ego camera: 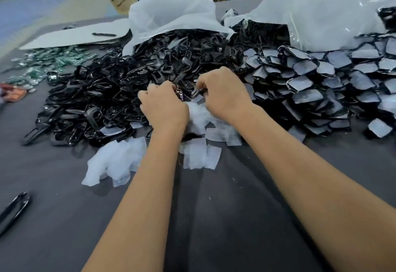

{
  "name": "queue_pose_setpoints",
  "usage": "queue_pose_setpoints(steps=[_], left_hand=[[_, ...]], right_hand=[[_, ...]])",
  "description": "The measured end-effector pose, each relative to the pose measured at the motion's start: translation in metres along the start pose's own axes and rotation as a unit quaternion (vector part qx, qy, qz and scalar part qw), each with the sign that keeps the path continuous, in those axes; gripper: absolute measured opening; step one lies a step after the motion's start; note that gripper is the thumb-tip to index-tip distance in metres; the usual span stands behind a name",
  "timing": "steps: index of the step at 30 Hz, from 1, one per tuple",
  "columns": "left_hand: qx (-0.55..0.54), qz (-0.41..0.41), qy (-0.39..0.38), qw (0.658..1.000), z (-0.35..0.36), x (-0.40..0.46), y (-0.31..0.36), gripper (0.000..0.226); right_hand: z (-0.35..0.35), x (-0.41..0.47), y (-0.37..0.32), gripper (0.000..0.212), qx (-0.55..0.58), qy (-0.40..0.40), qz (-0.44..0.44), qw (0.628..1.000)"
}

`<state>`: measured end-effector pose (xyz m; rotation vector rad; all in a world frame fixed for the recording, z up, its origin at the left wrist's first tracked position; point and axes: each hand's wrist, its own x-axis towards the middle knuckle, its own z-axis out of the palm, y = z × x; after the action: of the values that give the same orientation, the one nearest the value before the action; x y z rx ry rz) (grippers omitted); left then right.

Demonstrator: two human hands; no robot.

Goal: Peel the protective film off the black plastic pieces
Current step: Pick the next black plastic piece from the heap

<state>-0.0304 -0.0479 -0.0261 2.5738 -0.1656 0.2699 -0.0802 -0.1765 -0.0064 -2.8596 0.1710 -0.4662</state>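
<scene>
Fingers of left hand (164,105) and right hand (222,94) curled around a black plastic piece (186,91) between them.

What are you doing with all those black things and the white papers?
A person is peeling protective film off black plastic pieces at a grey table. Both hands are at the near edge of the big black pile: the left hand and right hand have their fingers curled around a small piece held between them. Peeled white film scraps lie heaped just below the hands. To the right sits a stack still covered in film, spilling from a plastic bag.
</scene>
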Motion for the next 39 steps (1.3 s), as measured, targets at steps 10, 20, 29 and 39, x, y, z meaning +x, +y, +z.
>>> queue_pose_setpoints(steps=[10, 20, 29, 39], left_hand=[[-0.119, 0.001, 0.064, 0.991, -0.012, 0.005, -0.041, 0.018], [-0.294, -0.024, 0.158, 0.942, -0.02, 0.01, -0.046, 0.032], [-0.31, -0.012, 0.148, 0.939, -0.024, 0.007, -0.064, 0.023], [0.076, 0.167, -0.241, 0.953, -0.063, 0.009, -0.052, 0.031]], right_hand=[[0.024, 0.017, -0.009, 0.045, -0.059, 0.007, 0.056, 0.997], [0.021, 0.0, -0.014, 0.002, 0.238, 0.184, 0.097, 0.949], [0.034, -0.027, -0.029, 0.028, 0.412, 0.154, 0.1, 0.892], [0.044, -0.029, -0.023, 0.019, 0.438, 0.146, 0.103, 0.881]])
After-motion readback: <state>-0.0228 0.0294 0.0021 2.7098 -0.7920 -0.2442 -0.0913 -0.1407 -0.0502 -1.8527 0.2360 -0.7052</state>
